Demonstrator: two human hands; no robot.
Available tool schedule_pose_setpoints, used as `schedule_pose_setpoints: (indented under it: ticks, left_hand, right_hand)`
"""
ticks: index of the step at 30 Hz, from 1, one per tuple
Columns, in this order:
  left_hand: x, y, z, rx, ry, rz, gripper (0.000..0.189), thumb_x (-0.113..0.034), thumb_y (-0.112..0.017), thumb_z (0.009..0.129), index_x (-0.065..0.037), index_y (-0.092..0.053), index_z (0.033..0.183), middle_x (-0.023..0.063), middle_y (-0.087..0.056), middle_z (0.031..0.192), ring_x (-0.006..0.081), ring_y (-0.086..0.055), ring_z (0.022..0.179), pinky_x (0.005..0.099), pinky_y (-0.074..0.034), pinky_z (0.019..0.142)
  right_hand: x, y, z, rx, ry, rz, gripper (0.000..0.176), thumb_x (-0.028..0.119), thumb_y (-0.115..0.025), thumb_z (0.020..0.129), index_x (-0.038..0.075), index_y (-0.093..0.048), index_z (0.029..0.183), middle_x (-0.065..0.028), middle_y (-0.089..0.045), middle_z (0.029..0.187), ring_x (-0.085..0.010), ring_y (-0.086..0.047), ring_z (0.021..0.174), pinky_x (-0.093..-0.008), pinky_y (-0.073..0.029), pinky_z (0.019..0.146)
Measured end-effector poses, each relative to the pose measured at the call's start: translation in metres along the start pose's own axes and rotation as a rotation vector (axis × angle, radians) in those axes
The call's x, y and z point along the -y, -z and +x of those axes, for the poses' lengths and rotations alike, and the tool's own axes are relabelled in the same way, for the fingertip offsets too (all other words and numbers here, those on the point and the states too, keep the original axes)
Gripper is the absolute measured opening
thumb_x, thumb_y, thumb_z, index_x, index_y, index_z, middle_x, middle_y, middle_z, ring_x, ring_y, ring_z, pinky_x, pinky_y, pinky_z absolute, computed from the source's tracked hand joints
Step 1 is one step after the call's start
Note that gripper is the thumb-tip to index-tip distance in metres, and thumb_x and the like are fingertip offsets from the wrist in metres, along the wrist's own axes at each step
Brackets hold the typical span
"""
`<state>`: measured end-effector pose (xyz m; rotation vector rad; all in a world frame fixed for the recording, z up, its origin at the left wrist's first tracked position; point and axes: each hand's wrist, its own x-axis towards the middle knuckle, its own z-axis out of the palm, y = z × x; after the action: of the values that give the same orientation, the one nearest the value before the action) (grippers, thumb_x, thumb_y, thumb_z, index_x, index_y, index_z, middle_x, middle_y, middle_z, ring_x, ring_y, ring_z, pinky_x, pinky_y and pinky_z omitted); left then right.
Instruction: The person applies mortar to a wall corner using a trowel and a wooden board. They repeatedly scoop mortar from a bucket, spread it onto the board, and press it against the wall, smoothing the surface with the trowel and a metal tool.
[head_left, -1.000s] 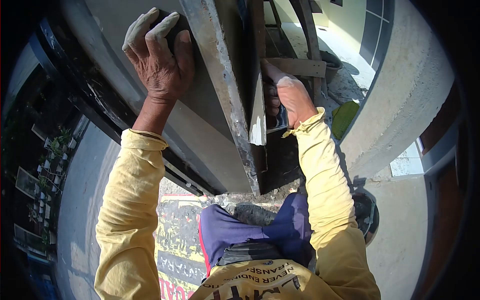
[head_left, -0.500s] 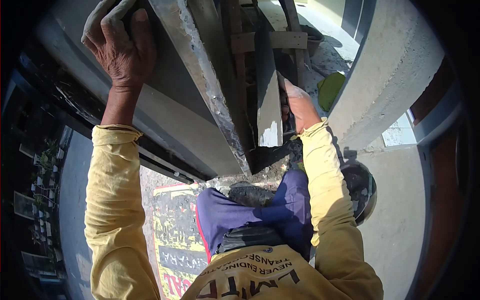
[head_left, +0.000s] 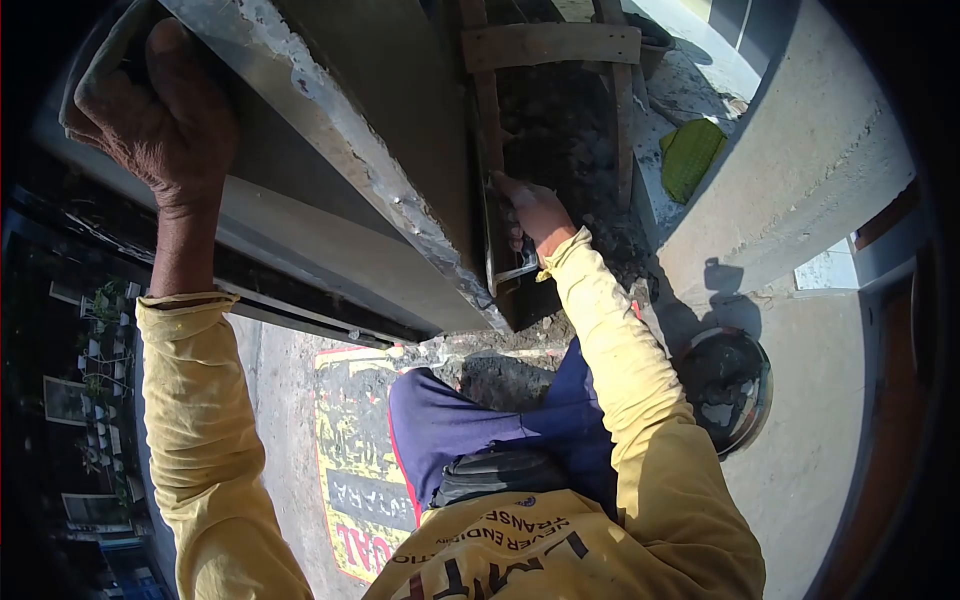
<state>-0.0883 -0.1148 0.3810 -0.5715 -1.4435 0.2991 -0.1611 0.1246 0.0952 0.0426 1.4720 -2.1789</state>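
Note:
My left hand [head_left: 150,120] grips the upper edge of a grey plastered ledge [head_left: 330,170] at the top left, fingers curled over it. My right hand [head_left: 530,215] is shut on the handle of a steel trowel [head_left: 495,255], whose blade stands on edge against the dark inner side of the ledge. The blade is mostly seen edge-on. Both arms wear yellow sleeves.
A wooden frame [head_left: 550,45] stands behind the ledge. A metal pan with mortar [head_left: 725,390] sits on the concrete at the right. A green cloth [head_left: 690,155] lies further back. A yellow printed sheet [head_left: 355,460] lies under my knees. A curved concrete wall [head_left: 810,170] rises at right.
The view has dropped and shifted. My left hand slid left along the ledge's top edge. My right hand moved the trowel down and left, and its blade turned edge-on against the ledge.

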Motion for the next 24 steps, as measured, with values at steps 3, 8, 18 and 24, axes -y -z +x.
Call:
schedule_pose_setpoints:
  ticks: [3, 8, 18, 24]
  left_hand:
    - [0.003, 0.002, -0.003, 0.016, 0.023, 0.036, 0.022, -0.029, -0.057, 0.096, -0.009, -0.059, 0.107, 0.0029, -0.051, 0.099, 0.0181, -0.043, 0.095, 0.0352, -0.031, 0.088]
    - [-0.001, 0.002, 0.001, 0.01, 0.002, -0.029, 0.026, -0.033, -0.058, 0.095, -0.012, -0.059, 0.11, 0.0024, -0.052, 0.103, 0.0186, -0.042, 0.1, 0.0362, -0.029, 0.091]
    - [0.009, -0.003, -0.005, -0.007, 0.007, 0.033, 0.03, -0.037, -0.06, 0.093, -0.01, -0.058, 0.106, 0.0055, -0.051, 0.098, 0.0226, -0.044, 0.095, 0.0403, -0.032, 0.088]
    - [0.006, -0.004, -0.003, -0.018, 0.023, 0.007, 0.031, -0.038, -0.061, 0.092, -0.01, -0.058, 0.105, 0.0061, -0.052, 0.095, 0.0239, -0.044, 0.096, 0.0414, -0.031, 0.089]
  right_hand:
    - [0.044, -0.025, -0.033, 0.08, 0.21, 0.022, 0.03, 0.037, -0.06, 0.092, 0.008, -0.066, 0.092, 0.0033, -0.048, 0.055, -0.0079, -0.04, 0.038, -0.0243, -0.03, 0.038]
    - [0.065, -0.042, -0.117, 0.197, 0.603, -0.132, 0.026, 0.025, -0.058, 0.094, 0.001, -0.067, 0.097, 0.0006, -0.056, 0.064, -0.0066, -0.047, 0.05, -0.0243, -0.035, 0.045]
    - [-0.086, 0.027, -0.116, -0.313, 0.054, 0.171, 0.031, 0.035, -0.064, 0.091, 0.004, -0.062, 0.091, 0.0043, -0.043, 0.056, -0.006, -0.041, 0.04, -0.0222, -0.034, 0.036]
    - [-0.041, -0.016, -0.079, -0.244, 0.092, 0.168, 0.028, 0.033, -0.062, 0.091, 0.006, -0.058, 0.091, 0.0037, -0.041, 0.057, -0.0068, -0.04, 0.041, -0.0234, -0.035, 0.039]
